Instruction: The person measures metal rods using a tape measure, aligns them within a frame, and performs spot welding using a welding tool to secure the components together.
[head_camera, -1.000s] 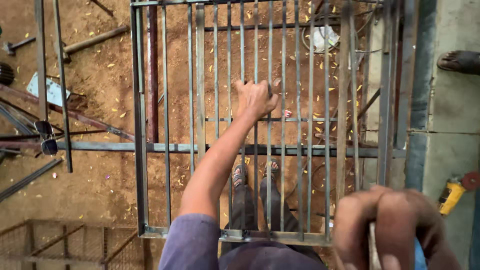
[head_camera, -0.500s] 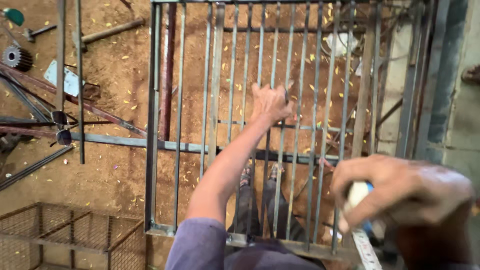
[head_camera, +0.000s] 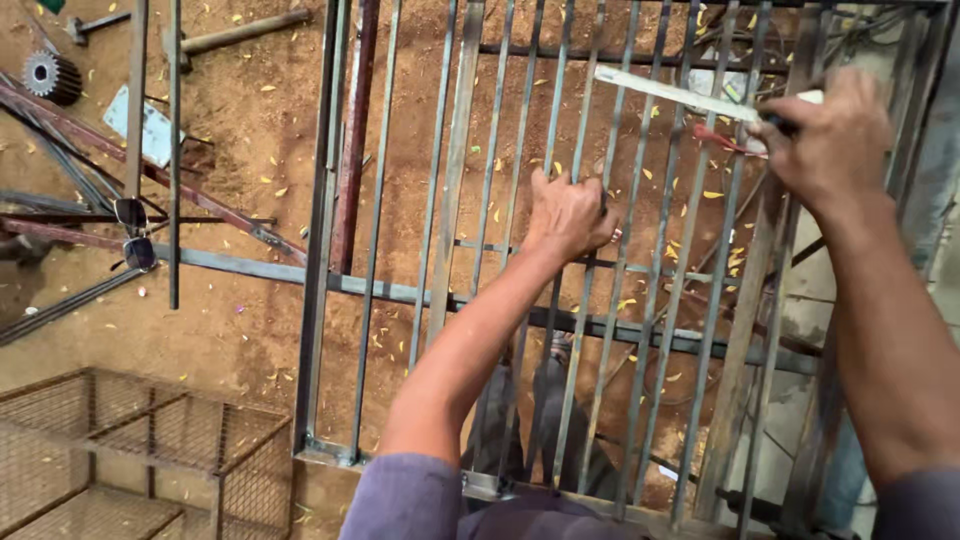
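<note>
The left hand (head_camera: 568, 215) clamps a bar of the heavy, rigid steel grille (head_camera: 450, 200), while the right hand (head_camera: 830, 140) grips a thin, light flat strip (head_camera: 670, 92) at its end.

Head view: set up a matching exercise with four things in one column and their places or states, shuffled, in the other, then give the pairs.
Things:
1. left hand
2. right hand
3. gear wheel
4. wire mesh cage

Places or states:
A. lying on the dirt floor, top left
B. gripping a bar of the metal grille
C. standing at the bottom left
D. holding a flat steel ruler across the bars, upper right

Pairs: 1-B, 2-D, 3-A, 4-C
</note>
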